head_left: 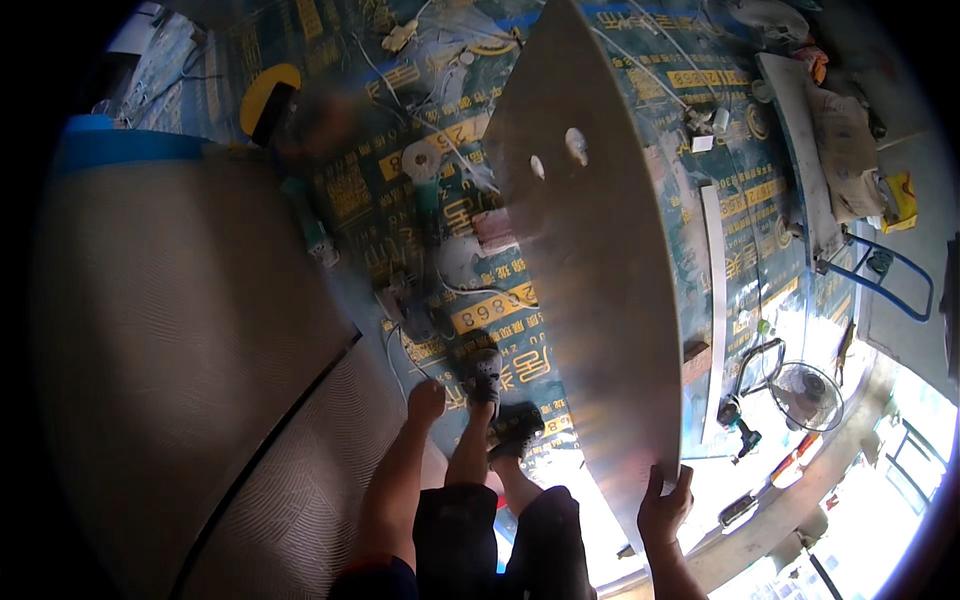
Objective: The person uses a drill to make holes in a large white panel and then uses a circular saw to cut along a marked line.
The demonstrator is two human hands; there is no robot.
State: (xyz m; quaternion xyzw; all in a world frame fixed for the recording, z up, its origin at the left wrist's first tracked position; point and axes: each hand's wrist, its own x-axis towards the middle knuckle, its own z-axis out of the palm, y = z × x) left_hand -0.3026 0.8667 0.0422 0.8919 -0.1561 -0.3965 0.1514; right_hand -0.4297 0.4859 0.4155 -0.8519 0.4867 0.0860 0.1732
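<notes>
A long grey tile slab with two holes near its far end rests on reddish blocks. My right hand is closed on its near right edge, thumb on one side and fingers on the other. My left hand hangs beside my left leg, beyond the edge of a grey surface combed in curved ridges. The fingers of that hand are turned away, so whether it holds anything is unclear. My shoes stand between this surface and the slab.
Printed green sheeting covers the floor. Left of the slab lie cables, a white roll and a reddish block. To its right are a long white strip, a fan, a cordless drill and a blue metal frame.
</notes>
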